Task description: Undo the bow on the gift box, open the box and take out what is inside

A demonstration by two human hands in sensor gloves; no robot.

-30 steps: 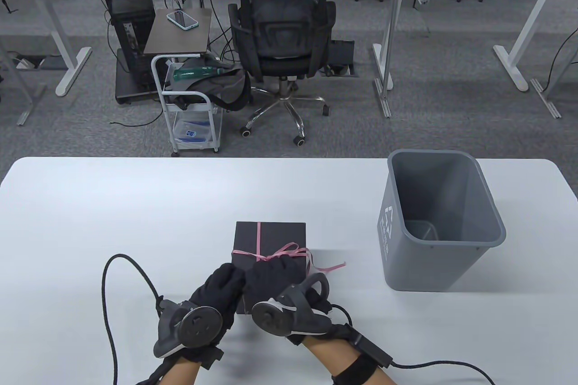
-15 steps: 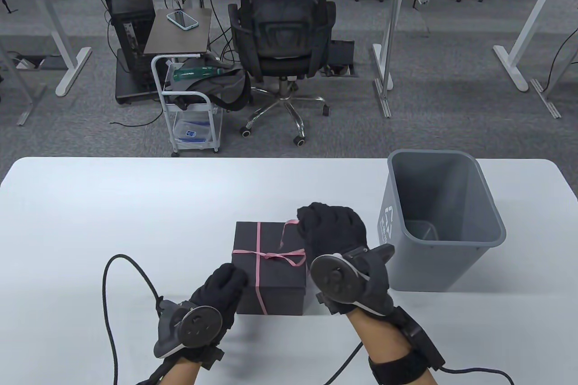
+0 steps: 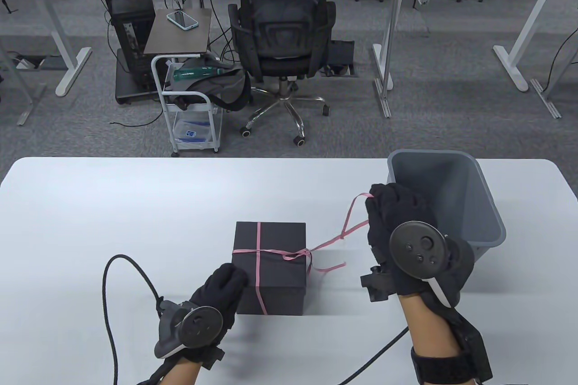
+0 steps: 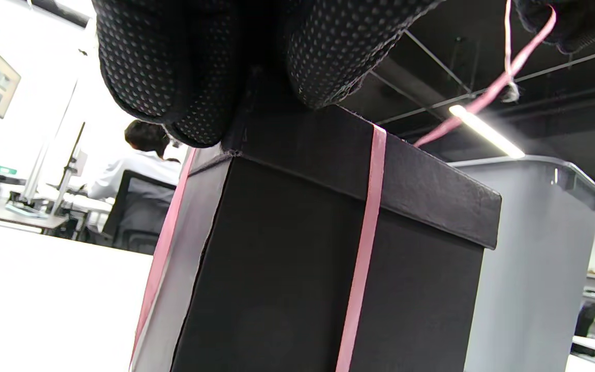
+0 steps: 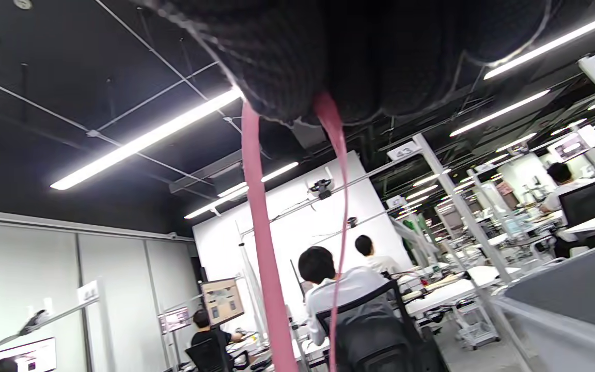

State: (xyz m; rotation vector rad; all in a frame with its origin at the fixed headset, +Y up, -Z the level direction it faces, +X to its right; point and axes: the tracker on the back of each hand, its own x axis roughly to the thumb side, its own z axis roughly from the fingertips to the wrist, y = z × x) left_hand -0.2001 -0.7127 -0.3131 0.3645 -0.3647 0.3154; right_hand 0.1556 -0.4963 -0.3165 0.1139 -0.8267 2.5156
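Black square cardboard gift box (image 3: 270, 263): table centre, lid on. Thin pink ribbon (image 3: 336, 238): right hand (image 3: 397, 222) pinches it, drawn taut. Left hand (image 3: 219, 288): fingers rest on lid corner. Risk: knot jams, box drags toward grey plastic bin (image 3: 451, 191).

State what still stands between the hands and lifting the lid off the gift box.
The pink ribbon still crosses the lid. The right hand pinches its pulled end; the left hand rests on the lid's near corner.
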